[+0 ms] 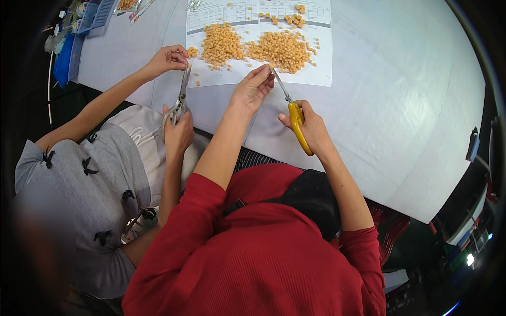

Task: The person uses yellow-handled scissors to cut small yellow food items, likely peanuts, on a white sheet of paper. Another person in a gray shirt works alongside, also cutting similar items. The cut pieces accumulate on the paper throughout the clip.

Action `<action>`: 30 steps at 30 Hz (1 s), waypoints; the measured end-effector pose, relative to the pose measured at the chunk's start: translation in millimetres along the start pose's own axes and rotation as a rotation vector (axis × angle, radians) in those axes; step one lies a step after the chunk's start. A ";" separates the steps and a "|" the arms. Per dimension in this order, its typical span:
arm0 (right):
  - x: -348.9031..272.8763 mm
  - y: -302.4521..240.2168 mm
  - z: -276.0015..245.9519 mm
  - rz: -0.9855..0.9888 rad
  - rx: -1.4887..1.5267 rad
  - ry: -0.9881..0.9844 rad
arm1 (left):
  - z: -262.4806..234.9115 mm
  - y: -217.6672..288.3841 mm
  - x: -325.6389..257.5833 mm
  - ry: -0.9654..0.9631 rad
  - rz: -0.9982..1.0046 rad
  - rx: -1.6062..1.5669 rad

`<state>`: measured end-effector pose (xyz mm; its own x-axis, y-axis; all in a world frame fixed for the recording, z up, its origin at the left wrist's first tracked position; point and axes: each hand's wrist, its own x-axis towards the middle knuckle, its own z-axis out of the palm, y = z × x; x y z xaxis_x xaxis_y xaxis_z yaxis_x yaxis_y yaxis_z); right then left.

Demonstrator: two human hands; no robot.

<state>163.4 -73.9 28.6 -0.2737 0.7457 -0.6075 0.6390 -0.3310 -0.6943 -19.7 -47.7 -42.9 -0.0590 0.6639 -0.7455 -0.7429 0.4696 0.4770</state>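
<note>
My right hand (311, 129) grips yellow-handled scissors (295, 118) whose blades point up and left toward my left hand. My left hand (253, 89) pinches something small at the blade tips; the piece itself is too small to make out. Just beyond my hands, two heaps of small orange-tan cubes (266, 48) lie on a printed white paper sheet (321, 73). All of this rests on a white table (400, 105).
At my left sits another person in a grey top; that person's hands (174, 95) work grey metal scissors (182, 97) at the paper's left edge. Blue baskets (92, 16) stand at the far left corner. A few larger cubes (295, 20) lie at the sheet's top.
</note>
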 end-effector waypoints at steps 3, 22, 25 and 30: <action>4.0 6.4 1.1 0.019 -0.039 0.006 | 0.1 -1.9 0.9 0.028 -0.007 -0.001; 25.5 26.0 5.8 0.063 -0.218 0.028 | 14.2 -13.0 11.8 0.248 0.114 0.211; 22.8 21.5 5.0 0.068 -0.154 0.042 | 12.0 -10.2 15.8 0.219 0.100 0.141; 19.1 14.9 2.8 0.089 -0.102 0.000 | 6.8 -2.4 13.0 0.155 0.027 0.085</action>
<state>165.6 -66.2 5.6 -0.2128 0.7163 -0.6645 0.7306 -0.3349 -0.5950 -14.1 -36.2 -50.6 -0.1851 0.5821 -0.7918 -0.6807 0.5051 0.5305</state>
